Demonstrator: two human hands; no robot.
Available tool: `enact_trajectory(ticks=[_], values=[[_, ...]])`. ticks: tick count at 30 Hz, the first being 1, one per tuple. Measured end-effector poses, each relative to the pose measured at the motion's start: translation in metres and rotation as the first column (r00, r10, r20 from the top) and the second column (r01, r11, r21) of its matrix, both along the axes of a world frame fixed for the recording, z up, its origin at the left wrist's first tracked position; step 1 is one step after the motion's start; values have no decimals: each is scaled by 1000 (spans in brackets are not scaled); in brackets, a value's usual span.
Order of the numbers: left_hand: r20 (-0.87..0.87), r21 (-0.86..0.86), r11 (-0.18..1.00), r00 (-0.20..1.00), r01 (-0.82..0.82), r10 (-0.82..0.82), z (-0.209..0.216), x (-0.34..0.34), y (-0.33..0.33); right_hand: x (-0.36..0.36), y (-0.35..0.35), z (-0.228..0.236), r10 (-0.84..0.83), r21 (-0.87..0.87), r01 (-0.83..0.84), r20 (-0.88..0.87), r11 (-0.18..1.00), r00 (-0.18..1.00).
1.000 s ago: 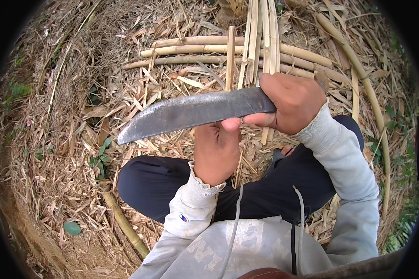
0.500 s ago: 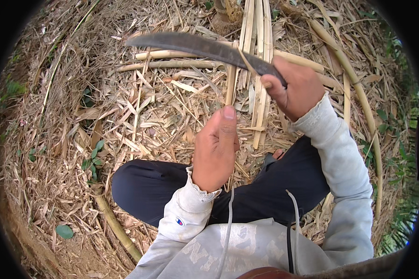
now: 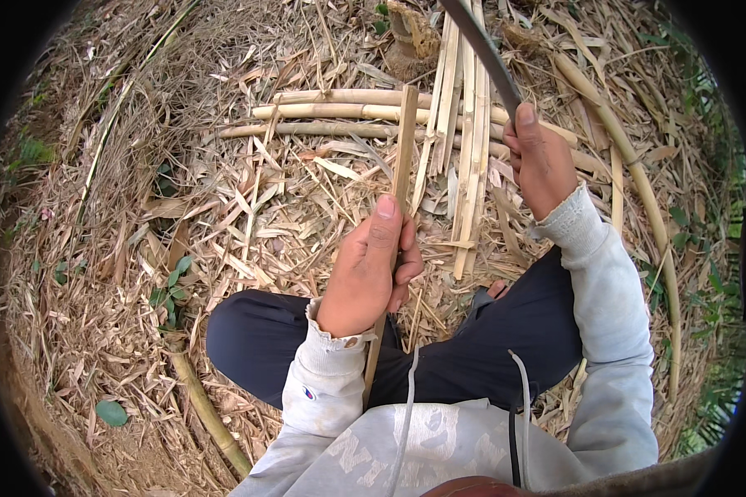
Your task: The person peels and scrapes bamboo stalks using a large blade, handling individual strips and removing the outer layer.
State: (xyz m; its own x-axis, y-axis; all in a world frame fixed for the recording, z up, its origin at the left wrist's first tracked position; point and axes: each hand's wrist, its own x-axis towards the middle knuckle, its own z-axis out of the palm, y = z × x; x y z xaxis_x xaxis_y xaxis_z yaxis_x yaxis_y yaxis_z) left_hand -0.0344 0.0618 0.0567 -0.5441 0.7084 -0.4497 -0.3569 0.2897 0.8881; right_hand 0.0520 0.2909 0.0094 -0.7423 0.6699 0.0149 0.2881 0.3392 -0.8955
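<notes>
My left hand (image 3: 371, 265) is closed around a split bamboo strip (image 3: 404, 149), thumb pressed along it. The strip stands up past my thumb, and its lower end runs down by my wrist toward my lap. On the right, my right hand (image 3: 544, 161) grips a machete (image 3: 487, 58) with a long dark blade. That blade slants up and to the left, its tip cut off by the top edge of the view. My fingers hide the machete's handle. Blade and strip are apart.
Long pale bamboo strips (image 3: 470, 166) lie in a bundle ahead, across several bamboo poles (image 3: 340, 111). A stump (image 3: 412, 41) stands at the far side. Curved bamboo (image 3: 638, 161) arcs along the right; another pole (image 3: 211, 414) lies at lower left. Shavings and dry leaves (image 3: 290, 224) cover the ground.
The machete has swung from lying across the strip to pointing up and away at the right. My right hand moved slightly right, and my left hand shifted a little left and tilted the strip.
</notes>
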Motion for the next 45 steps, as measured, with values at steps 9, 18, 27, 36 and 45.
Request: enact_trajectory(ticks=[9,18,27,36,45], values=[[368,100,989,919,111,-140,-13,0,8,-21,-46,35,224,-626,-293,-189,722,956],[448,127,949,837,289,-315,-45,17,-29,-18,-22,19,50,-653,-192,-231,732,972],[397,35,998,916,45,-55,-43,14,-14,-4,-41,7,349,243,-386,183,890,919],[65,-125,987,992,-98,106,-49,26,-19,-7,-55,11,342,522,-468,324,713,882],[-49,-152,981,992,-121,115,-57,33,-22,-3,-57,2,369,590,-481,309,648,877]])
